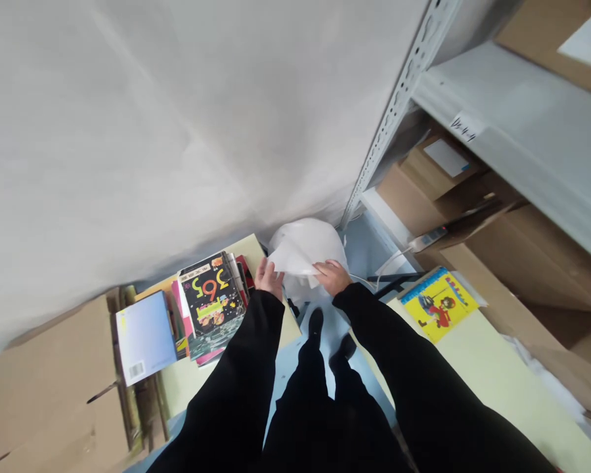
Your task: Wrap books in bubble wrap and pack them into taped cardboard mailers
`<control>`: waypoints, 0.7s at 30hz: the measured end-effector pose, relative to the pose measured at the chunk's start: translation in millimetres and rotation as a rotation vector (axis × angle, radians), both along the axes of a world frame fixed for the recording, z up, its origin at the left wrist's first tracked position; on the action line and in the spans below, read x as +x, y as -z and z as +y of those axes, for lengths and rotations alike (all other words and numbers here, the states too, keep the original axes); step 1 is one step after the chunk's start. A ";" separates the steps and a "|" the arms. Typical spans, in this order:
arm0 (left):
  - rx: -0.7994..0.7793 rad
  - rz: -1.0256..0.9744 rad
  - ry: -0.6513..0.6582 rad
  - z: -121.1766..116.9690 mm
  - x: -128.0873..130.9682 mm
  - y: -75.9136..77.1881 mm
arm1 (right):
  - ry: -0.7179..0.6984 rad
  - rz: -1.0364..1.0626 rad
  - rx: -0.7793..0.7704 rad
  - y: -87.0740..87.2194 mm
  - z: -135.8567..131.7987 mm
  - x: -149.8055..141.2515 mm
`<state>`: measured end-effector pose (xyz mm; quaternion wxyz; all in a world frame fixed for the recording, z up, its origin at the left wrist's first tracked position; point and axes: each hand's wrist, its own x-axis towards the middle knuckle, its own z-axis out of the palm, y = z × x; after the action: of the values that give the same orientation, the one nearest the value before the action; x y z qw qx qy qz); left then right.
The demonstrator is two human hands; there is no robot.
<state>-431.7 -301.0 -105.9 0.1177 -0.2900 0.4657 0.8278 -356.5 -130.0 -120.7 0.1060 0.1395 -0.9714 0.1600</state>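
Pale wall [177, 131] | left hand [270, 280], right hand [333, 277] | pinching white sheeting [300, 253]

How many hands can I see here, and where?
2: the left hand at the left end of the white material's near edge, the right hand at its right end.

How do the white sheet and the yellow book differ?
The white sheet is plain; the yellow book is printed with a figure. The sheet curves, while the book lies flat. The left hand and right hand hold the sheet; the book rests on the table.
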 end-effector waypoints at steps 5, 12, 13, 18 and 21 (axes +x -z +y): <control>-0.124 -0.128 -0.080 12.2 0.2 -23.6 | -0.069 0.228 0.142 -63.4 22.7 55.7; -0.184 -0.036 0.309 26.2 12.5 -50.2 | 0.145 0.332 0.207 -126.2 47.1 168.5; -0.159 -0.010 0.434 29.5 16.5 -53.6 | 0.207 0.326 0.209 -132.7 47.7 186.8; -0.032 0.007 1.015 62.4 45.1 -70.9 | 0.520 0.290 0.238 -158.9 40.4 286.0; -0.008 -0.073 1.273 96.8 71.3 -82.6 | 0.684 0.262 0.277 -165.7 28.5 345.9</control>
<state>-360.4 -204.1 -23.3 0.6013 0.0149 0.5457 0.5835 -10.5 -101.5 45.0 0.2566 -0.1602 -0.9525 -0.0364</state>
